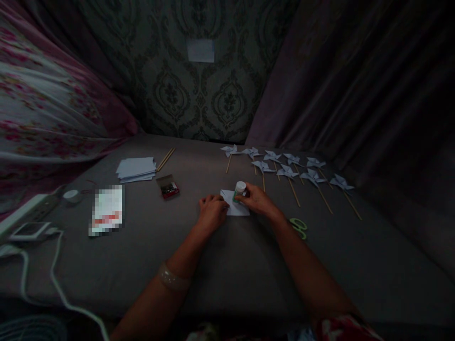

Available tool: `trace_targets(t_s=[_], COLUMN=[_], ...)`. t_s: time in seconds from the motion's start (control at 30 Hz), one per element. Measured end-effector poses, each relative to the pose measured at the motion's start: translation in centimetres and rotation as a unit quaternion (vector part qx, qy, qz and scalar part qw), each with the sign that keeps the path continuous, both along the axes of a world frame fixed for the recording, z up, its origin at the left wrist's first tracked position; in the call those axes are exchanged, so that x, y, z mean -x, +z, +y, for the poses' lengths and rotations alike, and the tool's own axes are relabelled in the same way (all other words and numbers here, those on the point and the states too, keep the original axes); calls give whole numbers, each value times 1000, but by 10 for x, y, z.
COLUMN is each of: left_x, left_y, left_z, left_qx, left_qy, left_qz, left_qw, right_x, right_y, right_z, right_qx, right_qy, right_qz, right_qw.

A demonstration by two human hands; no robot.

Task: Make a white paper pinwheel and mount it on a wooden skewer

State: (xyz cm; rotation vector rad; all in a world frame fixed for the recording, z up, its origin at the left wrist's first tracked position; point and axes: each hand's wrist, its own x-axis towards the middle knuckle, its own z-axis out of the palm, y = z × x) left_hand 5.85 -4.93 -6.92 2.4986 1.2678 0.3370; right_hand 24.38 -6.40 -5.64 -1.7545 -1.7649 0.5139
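Note:
A small white paper square (pixel 235 204) lies on the grey sheet in front of me. My left hand (pixel 212 211) rests on its left edge with the fingers curled, pressing the paper down. My right hand (pixel 259 200) is closed round a small glue bottle (pixel 240 189) with a white cap and green label, held tilted over the paper's top right corner. Green-handled scissors (pixel 298 227) lie just right of my right forearm.
Several finished white paper pinwheels on wooden sticks (pixel 287 171) lie in rows at the back right. A stack of white paper (pixel 136 169), spare sticks (pixel 166 158), a small box of pins (pixel 168 187), a blurred card (pixel 106 210) and a power strip with cables (pixel 28 213) sit left.

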Motion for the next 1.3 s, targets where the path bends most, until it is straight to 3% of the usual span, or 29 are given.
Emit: trace_targets(t_s=[0.43,0.83,1.13,1.3], left_x=[1,1,-1,0], left_y=[7,-3,0,1], left_z=[-3,0,-3,-3], left_qx=[12,-12,-16,-11], left_qy=[3,-2,4,3], left_qz=[5,-2,-2,3], left_qw=[1000,1000,1000,1000], right_x=[23,-6,14,12], right_y=[5,7,6,8], right_z=[-9,4,-6,-6], right_qx=[-32,12,-34,-23], right_qy=[-120,43,-62,-42], right_qz=[-40,-6,-33,-36], right_qw=[991,999,997,998])
